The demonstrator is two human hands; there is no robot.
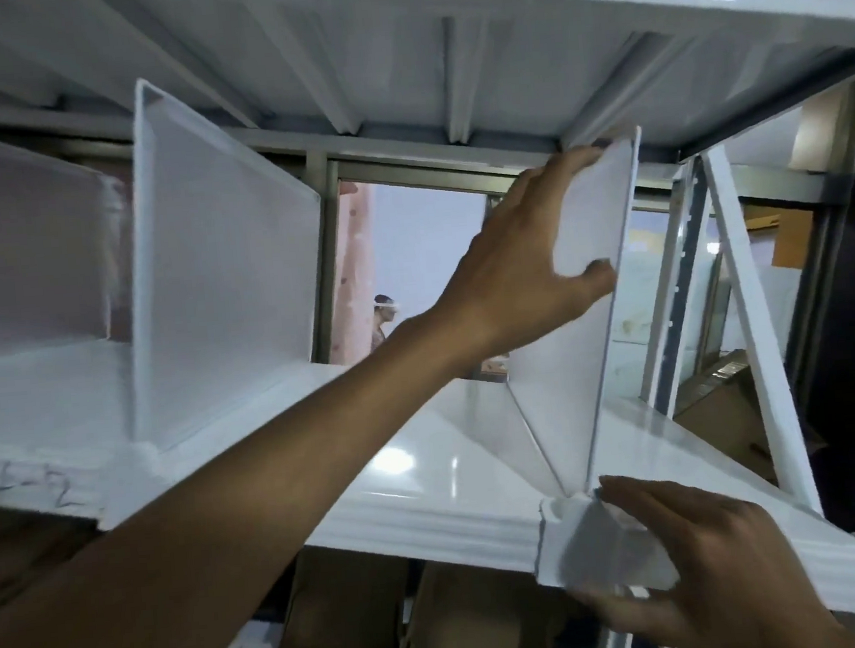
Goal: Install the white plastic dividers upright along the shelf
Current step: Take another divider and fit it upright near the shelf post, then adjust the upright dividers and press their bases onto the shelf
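Note:
A white plastic divider (566,389) stands upright on the glossy white shelf (442,471), right of centre. My left hand (529,275) reaches in from the lower left and grips its upper part, fingers on the left face and thumb near the front edge. My right hand (689,553) holds the divider's front clip (591,546) at the shelf's front lip. Another divider (218,289) stands upright further left, and a third divider (25,243) is partly in view at the far left.
The underside of the shelf above (444,41) sits just over the divider tops. A white rack upright and diagonal brace (758,328) stand at the right. Brown cardboard boxes (438,619) lie below the shelf. A person (384,322) is visible beyond the rack.

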